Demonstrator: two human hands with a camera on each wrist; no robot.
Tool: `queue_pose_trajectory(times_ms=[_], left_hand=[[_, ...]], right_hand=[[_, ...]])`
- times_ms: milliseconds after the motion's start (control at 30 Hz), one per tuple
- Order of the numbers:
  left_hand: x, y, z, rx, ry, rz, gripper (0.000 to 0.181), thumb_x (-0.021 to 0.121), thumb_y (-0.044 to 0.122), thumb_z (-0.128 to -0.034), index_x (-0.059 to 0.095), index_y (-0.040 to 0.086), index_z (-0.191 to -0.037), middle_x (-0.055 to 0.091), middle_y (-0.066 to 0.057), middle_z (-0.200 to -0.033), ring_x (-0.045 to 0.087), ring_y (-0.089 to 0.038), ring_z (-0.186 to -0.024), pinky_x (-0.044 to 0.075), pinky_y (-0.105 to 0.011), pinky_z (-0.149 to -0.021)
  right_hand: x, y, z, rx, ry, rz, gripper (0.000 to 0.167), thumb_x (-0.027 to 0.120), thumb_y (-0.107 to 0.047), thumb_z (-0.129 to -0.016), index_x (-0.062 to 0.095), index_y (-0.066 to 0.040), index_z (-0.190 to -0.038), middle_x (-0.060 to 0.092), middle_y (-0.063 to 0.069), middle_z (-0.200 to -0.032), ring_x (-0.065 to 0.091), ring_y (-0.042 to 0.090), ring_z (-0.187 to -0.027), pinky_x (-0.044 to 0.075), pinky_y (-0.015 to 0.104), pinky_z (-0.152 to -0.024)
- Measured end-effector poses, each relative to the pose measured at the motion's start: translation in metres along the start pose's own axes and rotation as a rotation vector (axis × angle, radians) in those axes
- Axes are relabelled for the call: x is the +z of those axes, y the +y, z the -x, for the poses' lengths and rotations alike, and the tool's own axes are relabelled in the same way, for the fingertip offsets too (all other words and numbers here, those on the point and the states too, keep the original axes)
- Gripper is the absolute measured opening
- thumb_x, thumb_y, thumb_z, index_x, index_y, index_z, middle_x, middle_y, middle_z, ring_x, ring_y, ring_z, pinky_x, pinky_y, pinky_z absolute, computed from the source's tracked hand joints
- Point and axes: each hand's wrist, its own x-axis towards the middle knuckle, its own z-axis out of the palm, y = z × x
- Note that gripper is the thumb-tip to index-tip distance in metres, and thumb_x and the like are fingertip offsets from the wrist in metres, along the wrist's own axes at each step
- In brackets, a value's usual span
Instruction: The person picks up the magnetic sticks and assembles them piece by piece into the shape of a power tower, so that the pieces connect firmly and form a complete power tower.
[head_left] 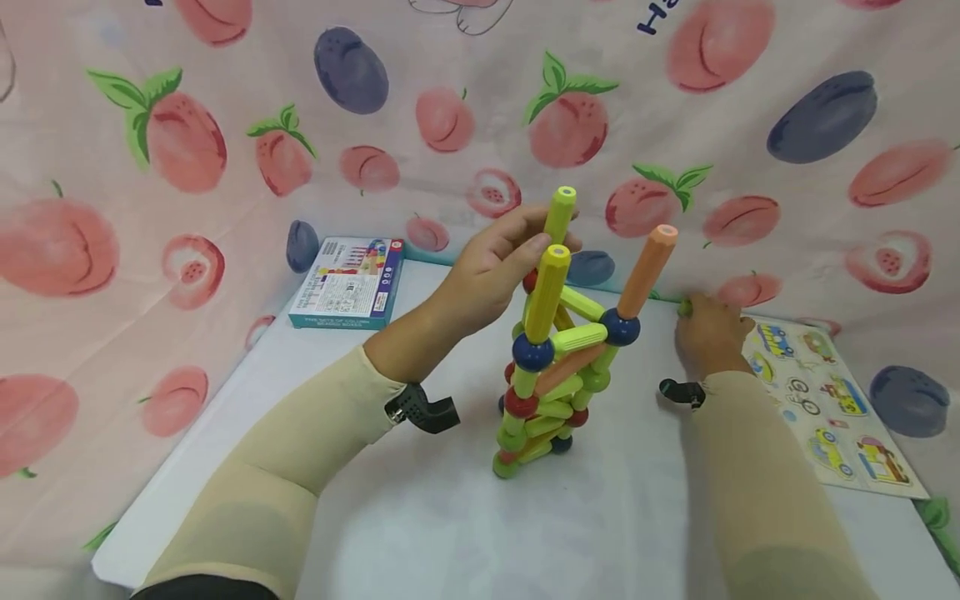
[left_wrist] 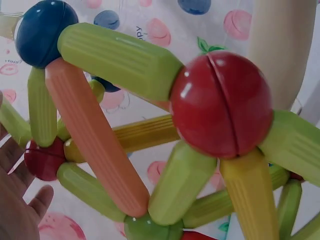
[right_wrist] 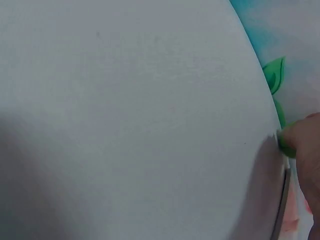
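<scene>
A tall tower (head_left: pixel 577 337) of coloured rods and balls stands mid-table. Two rods, one yellow (head_left: pixel 547 292) and one orange (head_left: pixel 648 271), rise from blue balls at its top. My left hand (head_left: pixel 495 258) is at the tower's upper back, its fingers curled round an upright lime-green rod (head_left: pixel 560 215). In the left wrist view, this hand (left_wrist: pixel 17 190) shows beside a red ball (left_wrist: pixel 45 160); its fingers are partly cut off. By the table's far edge, my right hand (head_left: pixel 711 337) holds a small green piece (head_left: pixel 684 308), mostly hidden by the fingers.
A flat picture board (head_left: pixel 832 400) with vehicle drawings lies at the right, beside the right forearm. At the back left is a boxed set (head_left: pixel 348 283). A fruit-print cloth (head_left: pixel 450 192) hangs behind the white table (head_left: pixel 420 517).
</scene>
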Motion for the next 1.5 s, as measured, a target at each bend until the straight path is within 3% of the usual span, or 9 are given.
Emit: queue_pose_trajectory(times_ms=[167,300,400,467,600,767,900,1233,1500], left_hand=[[0.007,0.002,-0.006,0.004,-0.015,-0.007,0.035,0.048,0.007,-0.1099,0.055,-0.007,-0.142,0.068,-0.021,-0.12,0.065,-0.027,-0.11,0.062,-0.04,-0.085],[0.009,0.001,-0.008,0.015,-0.022,-0.03,0.036,0.048,0.008,-0.1077,0.057,-0.008,-0.139,0.069,-0.019,-0.116,0.064,-0.026,-0.116,0.06,-0.043,-0.094],[0.008,0.002,-0.008,0.009,-0.017,-0.024,0.035,0.048,0.008,-0.1088,0.056,-0.007,-0.139,0.069,-0.018,-0.115,0.065,-0.027,-0.112,0.062,-0.045,-0.09],[0.008,0.002,-0.008,0.002,-0.019,-0.003,0.035,0.047,0.007,-0.11,0.055,-0.008,-0.14,0.068,-0.019,-0.115,0.066,-0.029,-0.108,0.063,-0.046,-0.086],[0.007,0.003,-0.006,0.01,-0.029,0.048,0.035,0.044,0.004,-0.1113,0.053,-0.01,-0.141,0.066,-0.023,-0.116,0.068,-0.033,-0.102,0.064,-0.049,-0.078],[0.004,0.002,-0.004,0.021,-0.019,0.026,0.033,0.046,0.006,-0.1099,0.054,-0.009,-0.138,0.066,-0.022,-0.119,0.067,-0.03,-0.11,0.063,-0.043,-0.082],[0.004,0.006,-0.006,0.026,-0.031,0.006,0.037,0.045,0.008,-0.1104,0.052,-0.007,-0.143,0.066,-0.02,-0.127,0.067,-0.027,-0.117,0.061,-0.042,-0.088],[0.011,0.037,-0.035,-0.055,0.004,0.175,0.037,0.049,0.016,-0.1091,0.048,-0.001,-0.141,0.065,-0.019,-0.131,0.063,-0.028,-0.127,0.048,-0.038,-0.112],[0.011,0.04,-0.036,-0.045,0.037,0.189,0.034,0.053,0.013,-0.1047,0.054,-0.002,-0.135,0.065,-0.016,-0.125,0.061,-0.03,-0.126,0.046,-0.036,-0.113]], right_hand=[[-0.029,-0.015,0.009,-0.059,0.061,-0.141,0.042,0.056,-0.029,-0.108,0.058,0.0,-0.138,0.061,0.027,-0.126,0.049,0.049,-0.117,0.034,0.071,-0.099],[-0.099,-0.08,0.033,-0.168,0.169,-0.771,0.037,0.066,-0.027,-0.106,0.065,-0.005,-0.135,0.066,0.008,-0.12,0.057,0.024,-0.11,0.047,0.037,-0.096],[-0.168,-0.142,0.069,-0.491,0.142,-1.245,0.025,0.066,-0.007,-0.104,0.069,0.0,-0.127,0.068,0.006,-0.112,0.061,0.017,-0.102,0.049,0.025,-0.09],[-0.206,-0.175,0.097,-0.749,0.023,-1.387,0.025,0.061,0.007,-0.1,0.069,0.007,-0.124,0.068,0.012,-0.111,0.063,0.021,-0.1,0.051,0.026,-0.092],[-0.251,-0.22,0.139,-0.996,-0.174,-1.236,0.029,0.058,0.012,-0.097,0.069,0.01,-0.123,0.069,0.02,-0.112,0.066,0.026,-0.102,0.055,0.026,-0.094],[-0.256,-0.243,0.165,-0.881,-0.216,-0.939,0.027,0.065,0.003,-0.101,0.071,-0.001,-0.127,0.068,0.019,-0.117,0.066,0.03,-0.106,0.056,0.024,-0.095],[-0.254,-0.242,0.171,-0.834,-0.17,-0.877,0.028,0.067,-0.002,-0.102,0.071,-0.004,-0.129,0.068,0.017,-0.118,0.066,0.029,-0.104,0.056,0.023,-0.091],[-0.243,-0.234,0.176,-0.864,-0.066,-1.003,0.033,0.066,0.004,-0.1,0.071,-0.001,-0.133,0.066,0.02,-0.121,0.066,0.033,-0.101,0.058,0.024,-0.09],[-0.202,-0.213,0.19,-0.862,0.226,-1.423,0.029,0.057,0.003,-0.094,0.071,0.006,-0.12,0.071,0.016,-0.107,0.065,0.026,-0.099,0.052,0.031,-0.089]])
